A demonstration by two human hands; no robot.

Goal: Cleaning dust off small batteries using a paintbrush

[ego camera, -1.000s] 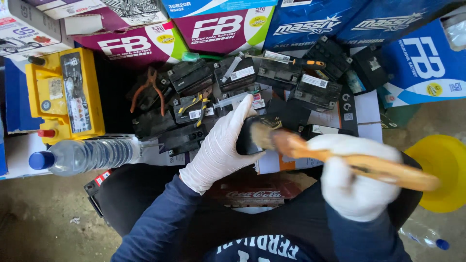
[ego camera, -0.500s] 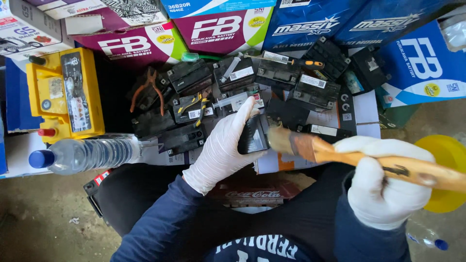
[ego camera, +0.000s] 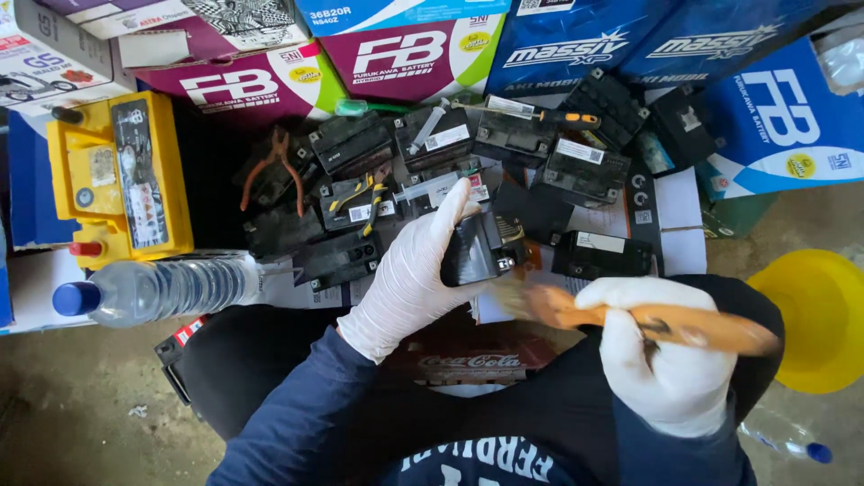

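Brush (ego camera: 630,319) swings back in toward the small black battery (ego camera: 477,250) | left hand (ego camera: 409,279) grips that battery, just below the battery pile (ego camera: 504,153) | right hand (ego camera: 661,364) closed on brush handle, bristles blurred beside the battery | brushing looks mid-way, pile untouched.

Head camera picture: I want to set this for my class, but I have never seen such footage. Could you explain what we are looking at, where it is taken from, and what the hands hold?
The camera sits on a person's head and looks down at their own two gloved hands. The left hand holds a small black battery. The right hand holds a wooden-handled brush, its blurred bristles by the battery. In front lie more small black batteries, orange-handled pliers, a yellow battery, a lying water bottle with a blue cap, and coloured boxes. A yellow funnel sits at the right.
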